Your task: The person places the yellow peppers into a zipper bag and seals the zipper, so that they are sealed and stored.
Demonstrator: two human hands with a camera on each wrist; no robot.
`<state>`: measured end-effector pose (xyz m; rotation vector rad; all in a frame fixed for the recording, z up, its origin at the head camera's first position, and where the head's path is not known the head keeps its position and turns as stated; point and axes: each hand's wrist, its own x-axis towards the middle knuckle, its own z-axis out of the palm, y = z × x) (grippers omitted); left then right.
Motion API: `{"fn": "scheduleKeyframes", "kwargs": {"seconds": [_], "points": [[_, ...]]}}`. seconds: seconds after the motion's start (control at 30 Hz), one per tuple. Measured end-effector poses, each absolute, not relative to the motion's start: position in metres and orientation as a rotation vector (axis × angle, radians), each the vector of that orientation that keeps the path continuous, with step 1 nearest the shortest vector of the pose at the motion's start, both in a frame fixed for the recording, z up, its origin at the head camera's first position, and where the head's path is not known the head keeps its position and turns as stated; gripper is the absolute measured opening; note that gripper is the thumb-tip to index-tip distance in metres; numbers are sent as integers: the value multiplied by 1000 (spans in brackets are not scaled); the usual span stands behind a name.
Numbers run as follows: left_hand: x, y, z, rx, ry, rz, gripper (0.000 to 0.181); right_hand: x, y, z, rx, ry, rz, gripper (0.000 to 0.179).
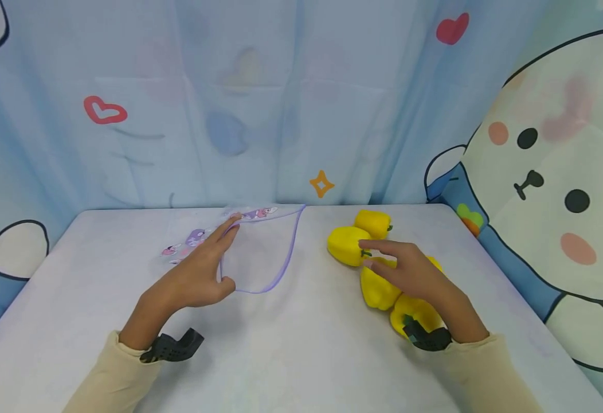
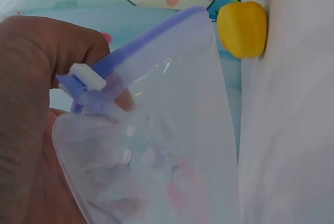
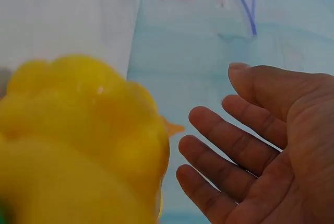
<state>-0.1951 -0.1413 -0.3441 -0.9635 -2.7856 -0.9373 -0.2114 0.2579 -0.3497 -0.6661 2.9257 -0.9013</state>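
Observation:
My left hand (image 1: 198, 275) grips a clear plastic slider bag (image 1: 283, 264) at its mouth, which gapes toward the right. Purple edging runs round the opening, and small cartoon prints show on the plastic. In the left wrist view, a white slider (image 2: 87, 77) sits on the purple strip beside my bent fingers; one fingertip shows through the plastic. My right hand (image 1: 410, 269) is above several yellow bell peppers (image 1: 348, 245), fingers loosely extended with nothing in them. The right wrist view has the fingers apart from a yellow pepper (image 3: 88, 140).
The peppers lie in a loose row on the right half of the white table (image 1: 301, 355), partly under my right hand. A blue cartoon curtain (image 1: 260, 115) hangs right behind the table's far edge. Black straps (image 1: 175, 346) circle both wrists.

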Motion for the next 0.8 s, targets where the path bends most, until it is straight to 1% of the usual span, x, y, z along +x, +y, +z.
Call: {"fn": "scheduleKeyframes", "kwargs": {"seconds": [0.33,0.8], "points": [[-195,-140,-345,-1049,-2774,-960,87,-214,286,-354,-577,2844,-938,49],[-193,-139,-345,-1061,-2775,-952,87,-214,284,-356,-460,2781,-853,54]]}}
